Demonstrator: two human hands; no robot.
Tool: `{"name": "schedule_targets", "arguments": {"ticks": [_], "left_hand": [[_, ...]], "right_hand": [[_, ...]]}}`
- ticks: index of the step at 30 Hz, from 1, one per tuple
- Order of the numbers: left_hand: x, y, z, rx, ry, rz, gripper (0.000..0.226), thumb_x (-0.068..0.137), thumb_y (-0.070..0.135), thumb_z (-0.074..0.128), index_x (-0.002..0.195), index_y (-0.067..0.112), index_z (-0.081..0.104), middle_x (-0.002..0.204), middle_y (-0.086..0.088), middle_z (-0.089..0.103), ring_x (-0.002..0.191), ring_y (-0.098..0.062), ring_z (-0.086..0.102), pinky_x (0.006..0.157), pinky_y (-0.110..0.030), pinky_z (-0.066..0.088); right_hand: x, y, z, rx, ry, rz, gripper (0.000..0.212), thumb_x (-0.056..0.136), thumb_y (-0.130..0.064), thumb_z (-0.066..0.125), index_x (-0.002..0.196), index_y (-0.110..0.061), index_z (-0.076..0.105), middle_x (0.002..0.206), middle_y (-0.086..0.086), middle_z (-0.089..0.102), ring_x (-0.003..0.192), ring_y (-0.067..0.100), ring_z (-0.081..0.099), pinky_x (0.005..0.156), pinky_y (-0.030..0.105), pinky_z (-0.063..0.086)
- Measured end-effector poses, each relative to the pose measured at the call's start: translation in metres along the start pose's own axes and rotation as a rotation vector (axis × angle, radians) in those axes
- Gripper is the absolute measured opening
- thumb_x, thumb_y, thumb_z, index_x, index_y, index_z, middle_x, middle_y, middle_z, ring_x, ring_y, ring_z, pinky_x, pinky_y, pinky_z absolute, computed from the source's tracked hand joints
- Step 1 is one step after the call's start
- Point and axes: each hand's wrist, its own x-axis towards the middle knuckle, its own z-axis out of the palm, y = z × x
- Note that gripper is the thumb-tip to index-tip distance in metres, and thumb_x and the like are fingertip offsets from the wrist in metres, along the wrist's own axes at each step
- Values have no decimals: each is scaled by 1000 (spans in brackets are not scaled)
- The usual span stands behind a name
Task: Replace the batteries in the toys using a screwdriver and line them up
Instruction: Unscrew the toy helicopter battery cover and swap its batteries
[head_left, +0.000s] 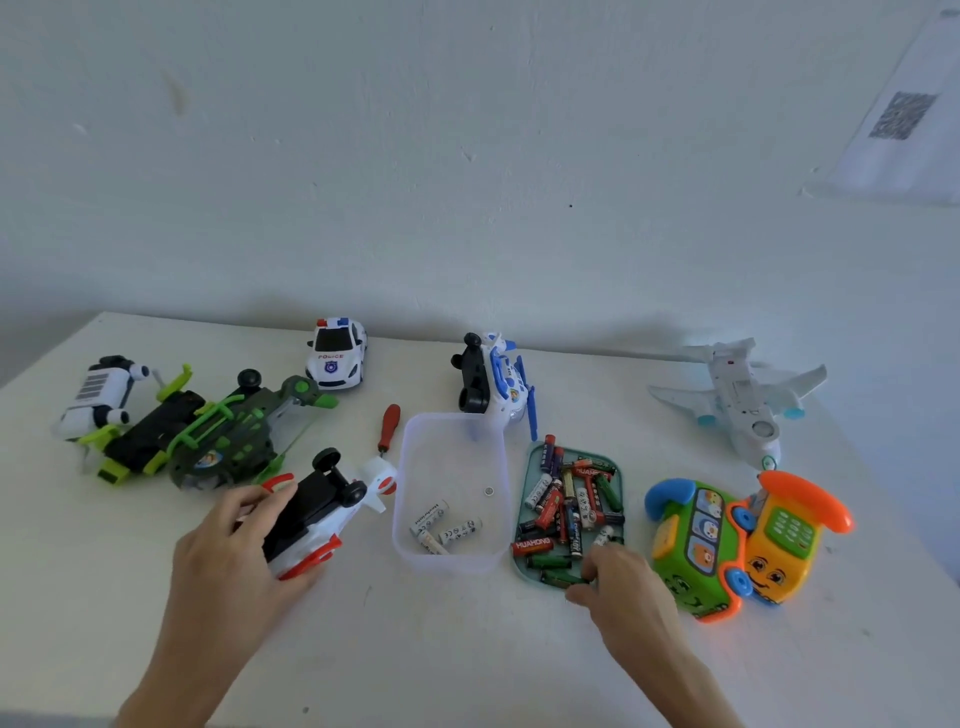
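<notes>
My left hand (236, 551) grips a white, red and black toy vehicle (317, 512) that lies on its side with the wheels up. My right hand (618, 582) rests at the near end of a green lid (524, 519) piled with several batteries (569, 512), fingertips pinching a green battery (574, 578). A clear plastic box (452, 493) between the hands holds three white batteries (441, 527) and a small screw. The red-handled screwdriver (388, 428) lies on the table behind the held toy.
Along the back stand a police car (336, 353), a blue and white toy on its side (493, 387) and a white plane (737, 400). A green and black toy (208, 431) and a white robot toy (96, 397) lie at left. Toy phones (743, 540) sit right.
</notes>
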Motion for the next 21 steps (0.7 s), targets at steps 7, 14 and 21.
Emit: {"name": "schedule_targets", "arguments": {"ticks": [7,14,21], "left_hand": [[-10,4,-2,-118,-8,-47,62,74,62,53,113,16,67,110,9,52,93,-16,54,72,-40,48],[-5,7,0,-85,-7,-126,57,81,56,47,112,13,67,100,4,56,84,-20,60,66,-36,49],[3,19,1,-122,33,-134,41,85,50,47,105,18,64,94,8,56,80,-16,57,70,-31,45]], "right_hand": [[-3,-10,-35,371,61,-92,23,75,-14,77,73,-15,55,65,8,68,66,27,65,63,38,53],[-1,-84,-43,1071,-7,-253,8,82,5,66,86,1,60,63,15,67,44,17,49,41,24,39],[1,-158,-6,1223,-130,-294,7,94,-6,55,91,0,57,61,9,57,49,19,47,44,30,39]]}}
